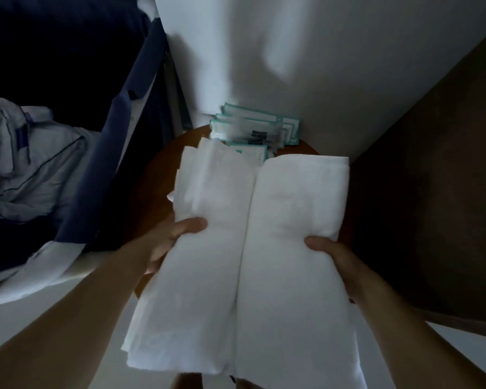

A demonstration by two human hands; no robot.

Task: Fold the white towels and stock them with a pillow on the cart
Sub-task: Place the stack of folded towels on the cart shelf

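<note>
From my remote seat, the biggest thing I see is the pale wall [348, 66] filling the far side, with a brown panel [432, 178] running down the right. On the left a dark blue cover [54, 46] hangs over what looks like a bed, and a crumpled light sheet [34, 164] lies on it nearer to me. In the middle, the white towels [292, 220] are held up as two long folded lobes side by side, meeting along a centre crease; I cannot tell whether it is one piece or two. They hang over a round wooden table [155, 186]. The left hand [171, 237] grips the left lobe, thumb on top and fingers tucked underneath. The right hand [337, 262] grips the right lobe the same way, its fingers hidden below. Some teal-edged packets [253, 127] lie on the table's far side, against the wall.
</note>
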